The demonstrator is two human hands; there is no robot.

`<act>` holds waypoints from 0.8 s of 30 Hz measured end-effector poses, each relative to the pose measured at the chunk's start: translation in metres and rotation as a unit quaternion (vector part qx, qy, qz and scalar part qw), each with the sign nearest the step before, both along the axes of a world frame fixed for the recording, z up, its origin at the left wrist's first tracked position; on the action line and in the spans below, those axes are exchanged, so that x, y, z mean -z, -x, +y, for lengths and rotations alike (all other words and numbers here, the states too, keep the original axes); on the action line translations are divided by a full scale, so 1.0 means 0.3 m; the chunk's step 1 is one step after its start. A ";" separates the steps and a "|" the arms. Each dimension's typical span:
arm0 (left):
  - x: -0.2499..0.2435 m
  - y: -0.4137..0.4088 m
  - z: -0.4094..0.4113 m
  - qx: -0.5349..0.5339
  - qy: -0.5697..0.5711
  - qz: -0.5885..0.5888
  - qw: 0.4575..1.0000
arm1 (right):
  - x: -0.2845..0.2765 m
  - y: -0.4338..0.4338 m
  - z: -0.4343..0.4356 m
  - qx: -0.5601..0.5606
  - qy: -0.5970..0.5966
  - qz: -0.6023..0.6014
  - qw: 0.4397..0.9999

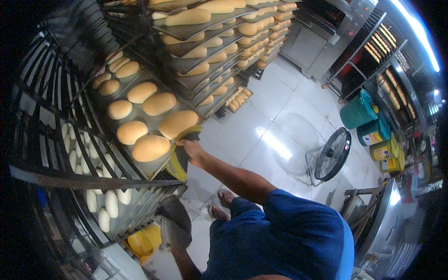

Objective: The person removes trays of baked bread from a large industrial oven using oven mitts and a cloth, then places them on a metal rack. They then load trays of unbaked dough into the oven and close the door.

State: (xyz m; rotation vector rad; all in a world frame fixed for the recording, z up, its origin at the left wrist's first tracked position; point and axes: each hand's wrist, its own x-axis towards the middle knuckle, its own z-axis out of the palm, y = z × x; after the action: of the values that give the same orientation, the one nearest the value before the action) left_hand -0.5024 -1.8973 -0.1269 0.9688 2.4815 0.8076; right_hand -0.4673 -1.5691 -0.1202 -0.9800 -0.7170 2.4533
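My right hand (190, 152) grips a yellow-and-black cloth pad (180, 166), which lies against the near end of a metal baking tray (155, 167). Golden bread loaves (151, 148) of oval shape lie on that tray, spaced in rows. The tray sits at a dark metal rack (101, 180), and its far end runs into shadow. My left hand is hidden in or behind a dark, worn cloth mitt or pad (175, 220), lower down beside the rack; its fingers do not show. Pale dough pieces (111, 204) rest on trays lower in the rack.
Another rack of loaded bread trays (196, 28) stands ahead. A round floor fan (332, 154) is on the tiled floor (245, 140). Green buckets (358, 109) and yellow buckets (386, 154) line the right. A yellow bucket (145, 239) sits low by the rack.
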 end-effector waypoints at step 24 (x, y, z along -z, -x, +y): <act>0.051 -0.010 -0.677 -0.338 -0.098 -0.021 0.936 | 0.004 0.019 0.163 -0.223 -0.252 0.026 0.941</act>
State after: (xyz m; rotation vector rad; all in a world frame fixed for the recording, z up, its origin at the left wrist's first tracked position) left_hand -0.4994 -2.1003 -0.1422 0.1081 2.7480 1.2758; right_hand -0.4729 -1.5201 -0.1214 -0.5949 -1.5955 2.4284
